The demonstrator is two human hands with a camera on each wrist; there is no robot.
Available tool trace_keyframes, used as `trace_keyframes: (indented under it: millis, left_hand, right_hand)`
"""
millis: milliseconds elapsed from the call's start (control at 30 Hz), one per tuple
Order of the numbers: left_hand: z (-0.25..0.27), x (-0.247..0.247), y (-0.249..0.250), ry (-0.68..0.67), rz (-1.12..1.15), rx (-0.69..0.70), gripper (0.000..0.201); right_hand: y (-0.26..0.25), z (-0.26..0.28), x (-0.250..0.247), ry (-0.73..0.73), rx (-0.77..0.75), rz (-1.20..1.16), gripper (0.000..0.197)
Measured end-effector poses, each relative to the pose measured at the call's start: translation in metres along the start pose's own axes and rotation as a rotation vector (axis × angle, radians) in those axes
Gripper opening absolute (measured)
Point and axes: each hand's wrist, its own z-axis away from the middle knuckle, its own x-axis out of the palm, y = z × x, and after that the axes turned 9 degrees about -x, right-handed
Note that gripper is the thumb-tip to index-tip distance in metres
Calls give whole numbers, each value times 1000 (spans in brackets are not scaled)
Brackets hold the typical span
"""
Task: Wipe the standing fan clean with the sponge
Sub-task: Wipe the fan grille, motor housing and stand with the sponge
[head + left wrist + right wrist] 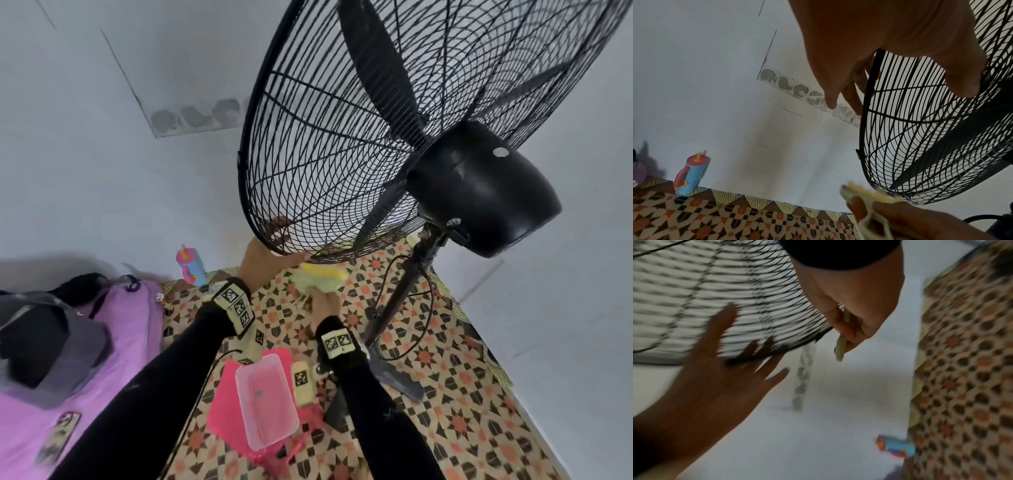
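The black standing fan's wire grille (342, 154) fills the upper right, with the motor housing (479, 185) behind it. My left hand (263, 257) braces the grille's lower rim with straight, spread fingers on the far side and the thumb on the near side. The left wrist view shows the left hand (879, 32) straddling the rim of the grille (920, 129). My right hand (323, 301) grips a yellow-green sponge (322, 277) just under the rim. In the blurred right wrist view, my right hand's (855, 296) fingers curl round the sponge (841, 347) beside the left hand (719, 378).
The fan's pole (400, 294) and black cable (424, 308) drop to a patterned floor mat (462, 394). A clear plastic tub (267, 401) lies on something pink below my wrists. A pink-and-blue bottle (191, 267) stands by the white wall. Purple bedding (113, 342) with a dark bag (44, 335) lies left.
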Motion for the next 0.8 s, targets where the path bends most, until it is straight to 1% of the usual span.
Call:
trace_keyframes:
  millis: [33, 67, 133, 200, 300, 333, 367, 400, 433, 500, 533, 600, 667, 733, 800]
  left_hand:
    - [2, 1, -2, 8, -12, 5, 90]
    - [3, 2, -4, 15, -14, 6, 89]
    - [5, 4, -6, 23, 16, -7, 86]
    - [6, 6, -7, 32, 50, -13, 87]
    - [4, 8, -5, 45, 80, -28, 89]
    - [3, 8, -4, 45, 89, -27, 90]
    - [2, 8, -4, 46, 93, -25, 90]
    - [2, 7, -3, 47, 88, -32, 89]
    - [3, 7, -2, 47, 80, -46, 88]
    - [5, 8, -3, 42, 71, -64, 87]
    - [7, 9, -3, 41, 68, -66, 86]
    - [9, 10, -4, 34, 56, -63, 86]
    - [9, 9, -4, 37, 52, -54, 86]
    - [7, 8, -2, 43, 63, -55, 85]
    - [4, 7, -1, 37, 57, -34, 86]
  right_hand:
    - [-5, -10, -4, 74, -3, -23, 17]
    - [-8, -23, -8, 115, -22, -47, 19]
    - [-19, -26, -9, 95, -89, -39, 12]
    - [-26, -8, -6, 20, -130, 41, 12]
    - [-16, 29, -5, -173, -159, 119, 18]
    - [-10, 37, -8, -231, -182, 181, 29]
    - [-8, 42, -12, -258, -197, 255, 42]
    - [-8, 38, -17, -231, -197, 293, 49]
    - [-9, 32, -22, -162, -152, 290, 46]
    - [-19, 14, -26, -36, -50, 144, 24]
    - [-27, 5, -27, 20, -34, 59, 16]
    - [-35, -14, -26, 50, -66, 70, 16]
    - [-43, 3, -22, -22, -107, 127, 17]
    - [-34, 30, -18, -137, -160, 163, 16]
    - [-24, 55, -20, -242, -175, 246, 29]
